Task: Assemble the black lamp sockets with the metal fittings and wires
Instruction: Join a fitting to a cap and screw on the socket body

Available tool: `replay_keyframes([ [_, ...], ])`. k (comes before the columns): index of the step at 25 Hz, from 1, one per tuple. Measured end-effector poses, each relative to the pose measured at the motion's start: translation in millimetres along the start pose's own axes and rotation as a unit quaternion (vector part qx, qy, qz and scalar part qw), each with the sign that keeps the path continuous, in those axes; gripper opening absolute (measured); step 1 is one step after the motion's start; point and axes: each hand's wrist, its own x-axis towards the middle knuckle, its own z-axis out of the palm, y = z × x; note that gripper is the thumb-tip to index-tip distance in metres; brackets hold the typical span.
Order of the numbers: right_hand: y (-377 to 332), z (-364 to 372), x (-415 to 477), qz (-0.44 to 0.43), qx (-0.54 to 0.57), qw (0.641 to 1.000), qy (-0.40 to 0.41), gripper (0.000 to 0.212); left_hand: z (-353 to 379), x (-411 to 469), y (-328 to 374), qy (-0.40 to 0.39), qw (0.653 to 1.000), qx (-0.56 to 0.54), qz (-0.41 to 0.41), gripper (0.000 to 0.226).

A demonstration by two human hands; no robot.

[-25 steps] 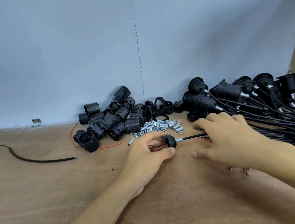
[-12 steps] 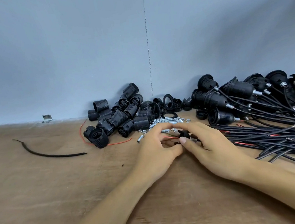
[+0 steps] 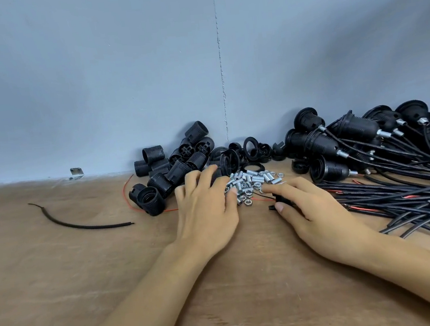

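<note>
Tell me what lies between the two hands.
Head view: the pile of metal fittings lies between left hand and right hand. Thin red and black leads cross its near edge to the black part the right hand pinches; closer in, bare wood.

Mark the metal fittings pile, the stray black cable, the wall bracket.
metal fittings pile [image 3: 253,181]: head view, centre of heap
stray black cable [image 3: 103,226]: head view, mid-length
wall bracket [image 3: 76,173]: head view, plate face

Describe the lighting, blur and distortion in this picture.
Head view: soft even light; the wall darkens at upper right; the table's far edge bows slightly from the wide lens; metal fittings glint mildly; the right hand pinches a small black part, too dark to resolve.
</note>
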Motion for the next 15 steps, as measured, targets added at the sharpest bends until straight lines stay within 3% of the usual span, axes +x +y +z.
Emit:
replay_keyframes([
  [5, -0.3, -0.6, -2.6, 0.000, -0.006, 1.000, -0.017, 0.039, 8.6, 0.6, -12.1, -0.115, 0.991, 0.062, -0.003, 0.056],
  [8, -0.3, -1.6, -4.2, -0.001, -0.003, 1.000, -0.015, 0.040, 8.2, 1.1, -13.7, -0.130, 0.990, 0.046, -0.012, 0.057],
  [15, 0.4, -1.6, -4.6, -0.003, -0.005, 1.000, -0.023, 0.039, 0.6, 3.1, -11.7, 0.018, 0.996, 0.024, -0.087, 0.044],
])
